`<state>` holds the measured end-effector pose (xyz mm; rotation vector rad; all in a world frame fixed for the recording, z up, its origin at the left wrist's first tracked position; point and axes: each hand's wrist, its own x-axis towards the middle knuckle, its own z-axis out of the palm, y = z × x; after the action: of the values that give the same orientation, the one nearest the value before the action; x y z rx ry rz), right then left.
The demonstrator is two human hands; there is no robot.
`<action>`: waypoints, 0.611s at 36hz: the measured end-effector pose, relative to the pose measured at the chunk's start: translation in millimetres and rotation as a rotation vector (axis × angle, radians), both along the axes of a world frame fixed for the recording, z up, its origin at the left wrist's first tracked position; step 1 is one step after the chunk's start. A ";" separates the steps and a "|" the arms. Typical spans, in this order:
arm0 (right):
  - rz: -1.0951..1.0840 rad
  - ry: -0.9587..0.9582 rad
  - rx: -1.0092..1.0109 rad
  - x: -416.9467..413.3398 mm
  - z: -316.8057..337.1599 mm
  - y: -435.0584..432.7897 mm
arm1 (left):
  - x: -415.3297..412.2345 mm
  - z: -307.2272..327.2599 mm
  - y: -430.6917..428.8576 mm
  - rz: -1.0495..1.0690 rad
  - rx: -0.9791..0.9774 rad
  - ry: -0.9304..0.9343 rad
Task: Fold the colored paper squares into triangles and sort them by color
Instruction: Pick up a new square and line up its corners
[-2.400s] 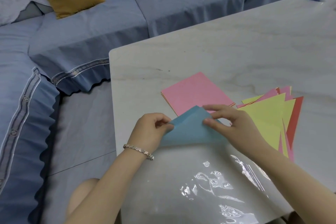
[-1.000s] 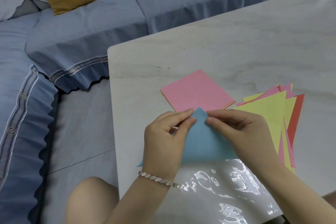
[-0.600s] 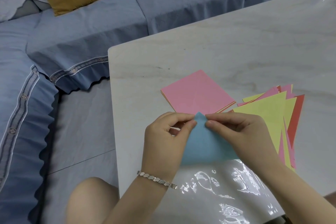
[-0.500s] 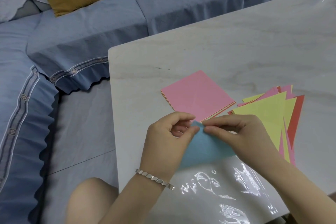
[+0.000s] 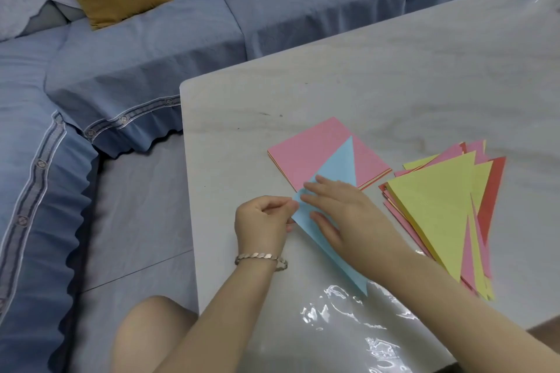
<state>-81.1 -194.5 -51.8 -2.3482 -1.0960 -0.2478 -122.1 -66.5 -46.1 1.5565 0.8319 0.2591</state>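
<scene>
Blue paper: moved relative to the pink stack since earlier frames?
Yes, forward. The tip of the blue paper now lies well across the pink stack, where earlier it only reached the stack's near edge.

1. Both forearms are bare along their whole visible length.
2. Just behind the left hand [image 5: 263, 218], a bracelet [image 5: 257, 258] circles the wrist. It is made of small, flat metal links, silvery with a pinkish tint, overlapping like scales.
3. The right hand [image 5: 342, 215] and its wrist are bare.
4. A bare knee [image 5: 145, 330] shows low in view.
</scene>
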 end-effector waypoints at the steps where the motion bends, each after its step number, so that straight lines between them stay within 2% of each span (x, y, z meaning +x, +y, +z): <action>1: 0.008 0.026 -0.074 0.2 -7.3 1.8 | 2.0 -6.3 0.4 -0.001 0.048 0.019; 6: 0.018 0.231 -0.363 -1.6 -35.6 -5.2 | 7.8 -21.8 3.0 -0.046 0.241 0.127; 14: -0.214 0.125 -0.463 -15.2 -56.7 -42.9 | 2.9 -35.9 9.7 -0.067 0.254 0.199; 17: -0.236 0.045 -0.466 -7.1 -54.7 -44.0 | 3.3 -37.9 10.7 -0.062 0.249 0.190; 22: -0.262 0.033 -0.516 14.4 -42.7 -31.2 | 2.9 -39.4 11.9 -0.071 0.237 0.181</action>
<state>-66.7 -225.7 -94.5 -2.9469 -0.9125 -0.0144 -119.2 -54.6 -85.5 1.8480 0.9093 0.1714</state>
